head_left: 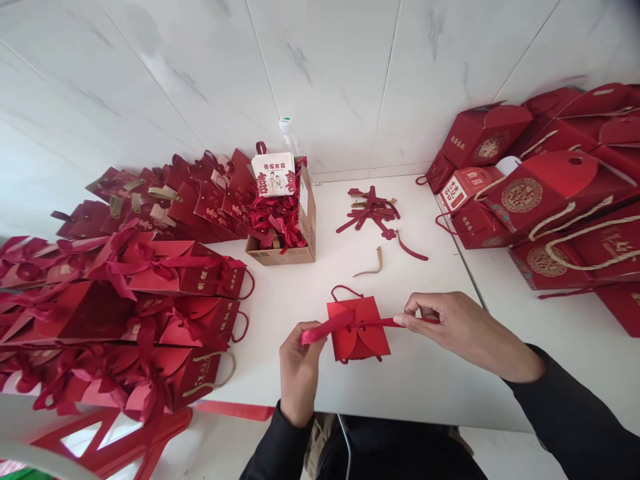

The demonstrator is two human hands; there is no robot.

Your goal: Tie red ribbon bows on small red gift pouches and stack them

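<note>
A small red gift box (358, 333) with petal flaps and a loop handle sits on the white table (420, 373) in front of me. A red ribbon (345, 325) stretches across its top. My left hand (299, 373) pinches the ribbon's left end, just left of the box. To the box's right, my right hand (453, 327) grips the ribbon's other end and holds it taut.
Finished ribboned red boxes (150, 313) are stacked at left. A cardboard carton (293, 220) full of red ribbons stands behind. Loose red ribbons (373, 210) and a tan strip (373, 265) lie mid-table. Larger red gift bags (545, 200) pile up at right.
</note>
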